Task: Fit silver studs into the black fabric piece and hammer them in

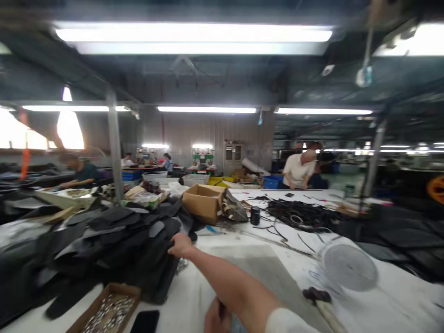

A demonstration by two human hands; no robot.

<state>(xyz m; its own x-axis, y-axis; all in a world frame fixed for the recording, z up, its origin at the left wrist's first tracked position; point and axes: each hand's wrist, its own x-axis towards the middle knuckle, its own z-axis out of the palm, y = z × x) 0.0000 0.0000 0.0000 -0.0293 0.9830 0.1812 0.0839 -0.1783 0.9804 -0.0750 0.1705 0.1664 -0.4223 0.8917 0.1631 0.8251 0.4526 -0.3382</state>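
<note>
My right hand point(181, 245) stretches across to the left, at the right edge of a heap of black cut pieces point(118, 236) of sheet material. Its fingers are bent against the heap and look closed on the edge of a black piece, though blur softens the fingertips. Low in the view, partly covered by my right forearm, is my left hand point(217, 319). It is curled, with something dark between thumb and fingers that I cannot make out. Just below my right hand lie small shiny bits point(182, 264).
A shallow box of metal studs point(135, 296) and a phone point(145, 321) lie in front. A hammer point(324, 307), a round white reel point(348, 266), black strips point(301, 213), a dark jar point(255, 215) and a cardboard box point(204, 203) are on the table. Several people work farther off.
</note>
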